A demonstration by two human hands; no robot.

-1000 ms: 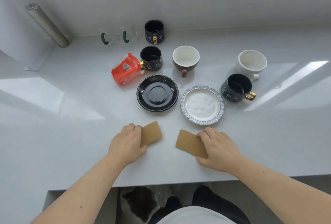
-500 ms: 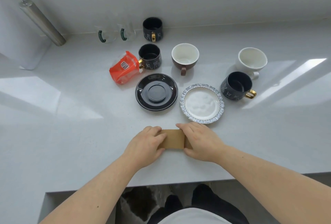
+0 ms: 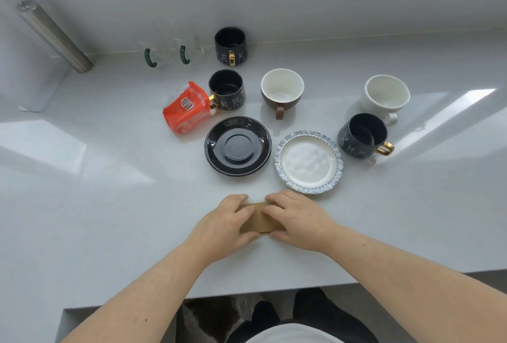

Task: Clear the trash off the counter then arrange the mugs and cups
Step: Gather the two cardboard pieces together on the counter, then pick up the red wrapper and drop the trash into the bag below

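1. You have the brown cardboard pieces (image 3: 258, 219) gathered between your two hands near the front edge of the tabletop (image 3: 109, 205). Stacked like this they can probably go out as one piece of trash; how many pieces there are cannot be told from here.
2. Your left hand (image 3: 227, 222) lies over the left end of the cardboard, fingers (image 3: 236, 203) curled narrowly across its far edge and the thumb tucked under the near edge.
3. Your right hand (image 3: 296, 219) mirrors it on the right end, fingers pressing down on top, thumb at the near side. Both hands hold the cardboard, which appears to rest on the tabletop.
4. Both forearms come in from the near edge and converge, wrists low and level.
5. The orange wrapper (image 3: 185, 108) lies farther back, touching the handle of a dark mug (image 3: 227, 90); it looks like the other piece of trash to clear.
6. The mugs and cups stand scattered and upright: a brown cup (image 3: 282, 91), a white cup (image 3: 386, 96), a second dark mug (image 3: 362, 134) at the right, a third (image 3: 230, 45) by the wall beside two glass cups (image 3: 170, 52). The black saucer (image 3: 238, 145) and silver-rimmed saucer (image 3: 309, 162) sit empty, so arranging is not yet begun.
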